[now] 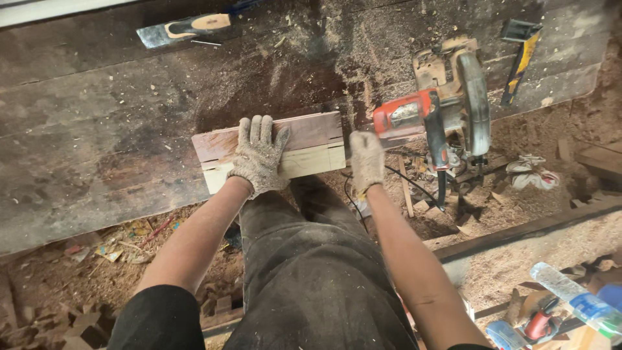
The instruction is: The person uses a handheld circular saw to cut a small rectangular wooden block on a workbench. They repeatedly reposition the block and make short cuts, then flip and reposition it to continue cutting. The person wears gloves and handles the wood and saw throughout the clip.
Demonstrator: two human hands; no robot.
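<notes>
Your gloved left hand (258,155) lies flat, fingers spread, on the short two-tone wooden board (311,146) at frame centre, overhanging the dark workbench (97,129). It looks stiff, light and dusty-slick; press near its middle. Your right hand (367,161), loosely curled and empty, hovers beside the red circular saw (440,110).

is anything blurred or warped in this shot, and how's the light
Head view: the right hand is smeared by motion blur, while the left hand on the wood block is sharp. Wide-lens distortion bends the workbench edges and the corners. Light is soft and even, with no glare; the circular saw casts only a faint shadow.
</notes>
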